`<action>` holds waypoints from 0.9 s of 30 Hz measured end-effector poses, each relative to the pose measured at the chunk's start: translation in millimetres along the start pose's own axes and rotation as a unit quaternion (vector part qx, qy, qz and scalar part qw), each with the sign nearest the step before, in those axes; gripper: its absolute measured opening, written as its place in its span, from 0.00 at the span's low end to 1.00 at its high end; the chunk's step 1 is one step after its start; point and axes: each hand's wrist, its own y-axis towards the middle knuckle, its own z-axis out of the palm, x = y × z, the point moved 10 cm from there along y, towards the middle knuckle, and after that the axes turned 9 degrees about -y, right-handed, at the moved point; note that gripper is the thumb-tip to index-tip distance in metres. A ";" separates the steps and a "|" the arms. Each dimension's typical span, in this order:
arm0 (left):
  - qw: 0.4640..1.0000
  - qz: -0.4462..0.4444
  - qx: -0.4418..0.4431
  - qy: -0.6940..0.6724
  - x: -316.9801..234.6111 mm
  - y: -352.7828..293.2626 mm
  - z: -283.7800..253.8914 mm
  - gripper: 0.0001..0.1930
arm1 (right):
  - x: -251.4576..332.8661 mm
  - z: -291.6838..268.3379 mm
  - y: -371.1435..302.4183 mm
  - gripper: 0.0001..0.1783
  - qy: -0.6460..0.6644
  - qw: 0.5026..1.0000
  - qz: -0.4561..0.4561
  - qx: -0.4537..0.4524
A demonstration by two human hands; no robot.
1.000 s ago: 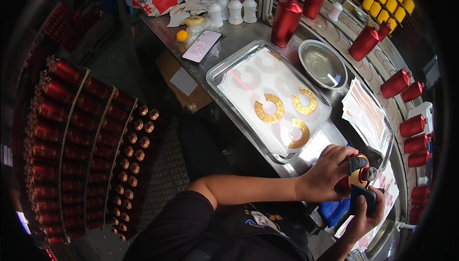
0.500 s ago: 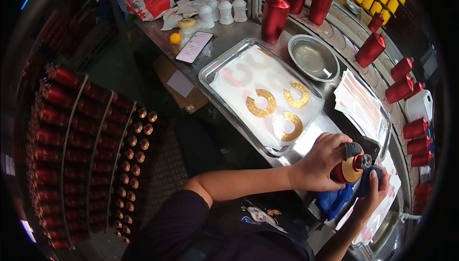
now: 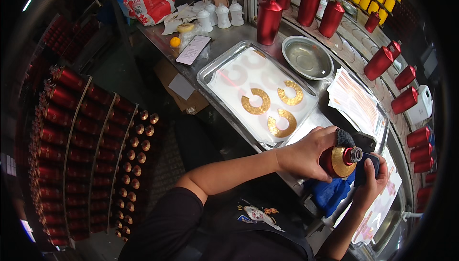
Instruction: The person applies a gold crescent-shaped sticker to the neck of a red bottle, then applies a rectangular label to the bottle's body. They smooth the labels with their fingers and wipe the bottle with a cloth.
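Note:
My left hand (image 3: 308, 156) is wrapped round a red bottle (image 3: 326, 161), tilted with its clear threaded mouth toward the right. A gold C-shaped foil (image 3: 342, 163) lies round the bottle's shoulder. On a finger of that hand is a dark grey cover (image 3: 344, 138). My right hand (image 3: 374, 179) pinches a dark blue flat pad (image 3: 367, 161) at the side of the bottle's shoulder. To the left, a metal tray (image 3: 204, 76) bears white sheets with several gold C-shaped foils (image 3: 255, 101) on them.
A metal bowl (image 3: 307, 46), a standing red bottle (image 3: 269, 22) and a stack of printed sheets (image 3: 354, 97) are beyond the tray. Red bottles (image 3: 405, 100) line a curved conveyor on the right. A blue cloth (image 3: 332, 196) lies below my hands; racks of red bottles (image 3: 60, 113) stand at left.
The bottle in my left hand has shifted slightly left, showing more of its gold shoulder. My right hand stays beside it with the pad. Red bottles have moved along the conveyor toward me.

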 end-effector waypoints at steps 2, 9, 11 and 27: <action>1.000 0.013 -0.007 0.015 -2.2 -0.4 -0.5 0.46 | -3.8 -3.5 0.7 0.15 0.063 0.998 0.020 -0.001; 0.980 0.083 -0.129 0.125 -19.6 -16.7 4.4 0.48 | 1.3 -1.1 -8.0 0.16 0.072 0.996 0.031 0.044; 0.975 0.088 -0.166 0.117 -18.3 -17.8 7.2 0.48 | 1.0 3.1 -7.0 0.16 0.048 0.997 0.028 0.057; 1.000 -0.017 0.015 -0.002 2.7 2.9 3.2 0.45 | 11.7 13.0 17.1 0.13 0.037 0.998 0.008 0.053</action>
